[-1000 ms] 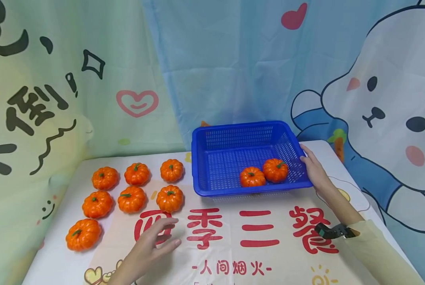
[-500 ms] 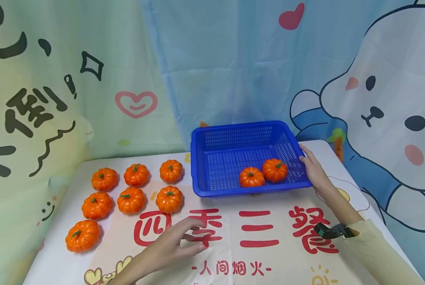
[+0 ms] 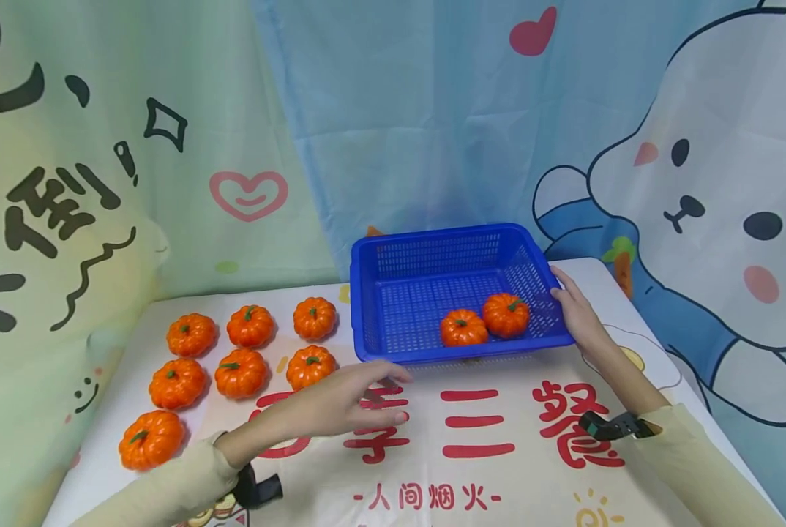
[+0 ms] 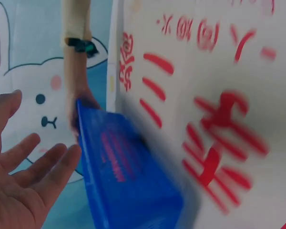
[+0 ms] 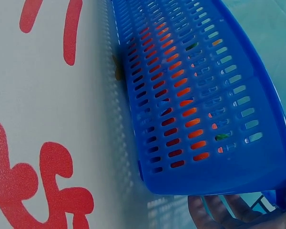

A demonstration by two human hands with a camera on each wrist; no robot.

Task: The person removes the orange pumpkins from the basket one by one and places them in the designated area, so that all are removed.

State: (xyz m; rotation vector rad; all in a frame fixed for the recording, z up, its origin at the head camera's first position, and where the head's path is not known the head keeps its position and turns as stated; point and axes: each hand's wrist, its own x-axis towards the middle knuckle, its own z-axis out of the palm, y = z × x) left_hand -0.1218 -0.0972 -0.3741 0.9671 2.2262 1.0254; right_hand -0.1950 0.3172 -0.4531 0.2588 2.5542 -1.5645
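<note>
In the head view a blue plastic basket (image 3: 406,356) is held at its right end by my right hand (image 3: 580,315), thumb at the rim. The right wrist view shows curled fingers (image 5: 219,210) under that end. Two orange pumpkins, a left one (image 3: 463,329) and a right one (image 3: 506,316), lie together inside the basket. My left hand (image 3: 347,399) hovers in front of the basket's left front corner, fingers loosely spread and holding nothing. In the left wrist view its fingers (image 4: 52,174) appear apart from the basket wall.
Several more orange pumpkins, among them a near one (image 3: 152,440) and one by my left hand (image 3: 310,367), sit on the left of the table. A cloth with red characters (image 3: 477,449) covers the table's middle. A printed curtain (image 3: 393,146) hangs behind.
My left hand has moved right and farther from me, toward the basket, and its sleeve has come into view. My right hand stays on the basket, which keeps its place.
</note>
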